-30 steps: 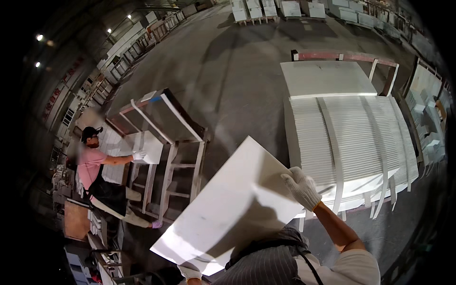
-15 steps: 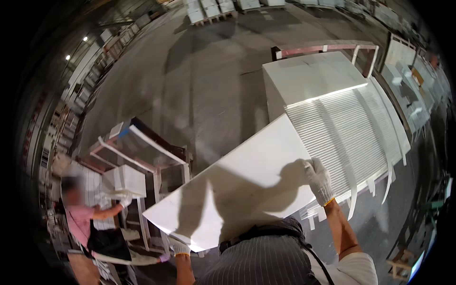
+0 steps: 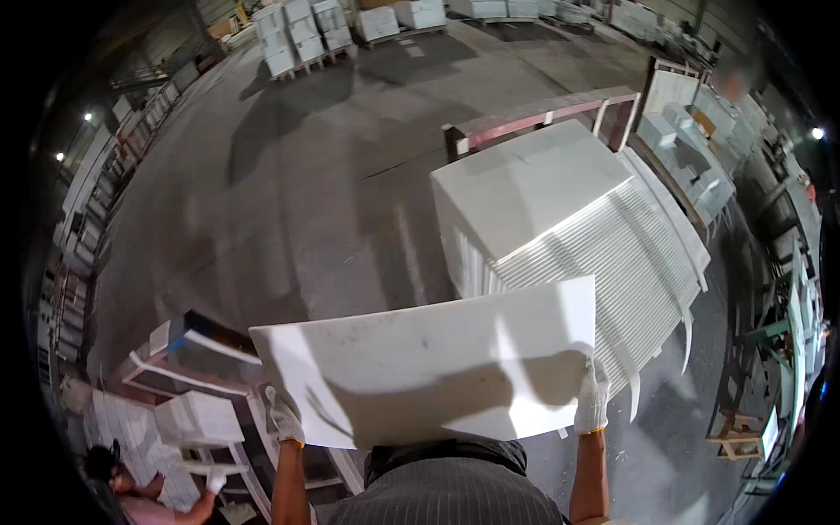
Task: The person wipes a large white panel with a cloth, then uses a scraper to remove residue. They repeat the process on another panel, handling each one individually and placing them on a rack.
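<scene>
A large white rectangular stone slab (image 3: 420,350) with faint grey marks spans the space in front of my waist, with shadows across its face. My left hand (image 3: 285,416), in a white knitted glove with a yellow cuff edge, grips the slab's left end. At the opposite end my right hand (image 3: 592,404), gloved the same way, is closed on the slab's edge. Both thumbs or fingers show only partly against the slab. Just beyond its right half stands a row of upright white slabs (image 3: 604,280) packed edge to edge, partly covered by the slab I hold.
A reddish frame (image 3: 542,118) stands behind the packed slabs. At lower left, a co-worker (image 3: 157,494) in pink reaches toward a white block stack (image 3: 199,418) beside another frame (image 3: 206,346). A small wooden stand (image 3: 738,436) is at right. Loaded pallets (image 3: 302,39) line the far floor.
The slab has swung from a slant to nearly level across my front. My left hand has come up with its end. The view has turned, so the surroundings shift leftward.
</scene>
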A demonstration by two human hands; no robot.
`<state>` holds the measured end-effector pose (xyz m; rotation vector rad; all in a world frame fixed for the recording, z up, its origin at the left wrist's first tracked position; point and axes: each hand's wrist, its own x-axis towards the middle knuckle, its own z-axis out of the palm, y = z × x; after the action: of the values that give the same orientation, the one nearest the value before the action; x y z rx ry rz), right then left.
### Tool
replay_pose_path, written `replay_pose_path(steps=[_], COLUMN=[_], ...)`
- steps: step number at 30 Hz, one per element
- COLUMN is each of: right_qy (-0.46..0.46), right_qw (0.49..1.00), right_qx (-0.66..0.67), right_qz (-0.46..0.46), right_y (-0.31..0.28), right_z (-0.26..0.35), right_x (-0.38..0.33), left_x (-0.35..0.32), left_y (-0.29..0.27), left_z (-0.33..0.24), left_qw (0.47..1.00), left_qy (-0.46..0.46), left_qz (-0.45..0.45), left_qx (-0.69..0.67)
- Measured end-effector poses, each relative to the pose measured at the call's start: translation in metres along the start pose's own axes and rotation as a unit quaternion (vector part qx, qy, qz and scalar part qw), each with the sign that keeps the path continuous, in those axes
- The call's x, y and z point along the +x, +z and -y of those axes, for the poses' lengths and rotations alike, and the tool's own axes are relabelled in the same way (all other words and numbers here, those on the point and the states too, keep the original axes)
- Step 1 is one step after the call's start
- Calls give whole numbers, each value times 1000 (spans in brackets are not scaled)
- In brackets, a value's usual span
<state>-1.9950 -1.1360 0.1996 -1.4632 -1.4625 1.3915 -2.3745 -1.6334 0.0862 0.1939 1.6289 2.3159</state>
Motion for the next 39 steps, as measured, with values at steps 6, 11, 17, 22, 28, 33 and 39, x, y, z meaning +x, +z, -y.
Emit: replay_pose_path(steps=[6,11,17,22,28,33,39], right_qy=[76,111,78,94,121,148,78], right_qw=[997,988,990,980,978,977,982], right_qx=[5,26,-26,-72,-72,-53,-118], right_qz=[-34,-100,-114,-163,-156,-147,-129], right_y=[32,46,26,13,7,11,11], right_z=[51,64,84,90,71,57,56], right_x=[56,155,280,341,376,395,436], left_x=[116,195,217,228,241,247,247], left_y=[139,200,319,391,408,422,451], left_z=[-32,6,29,42,56,55,58], left_qw=[914,898,965,943,937,938,932], left_qy=[-149,-134,-224,-292,-286,-295,-289], left_qz=[-236,-279,-78,-124,-156,-136,-152], left_qx=[295,313,112,96,123,123,159])
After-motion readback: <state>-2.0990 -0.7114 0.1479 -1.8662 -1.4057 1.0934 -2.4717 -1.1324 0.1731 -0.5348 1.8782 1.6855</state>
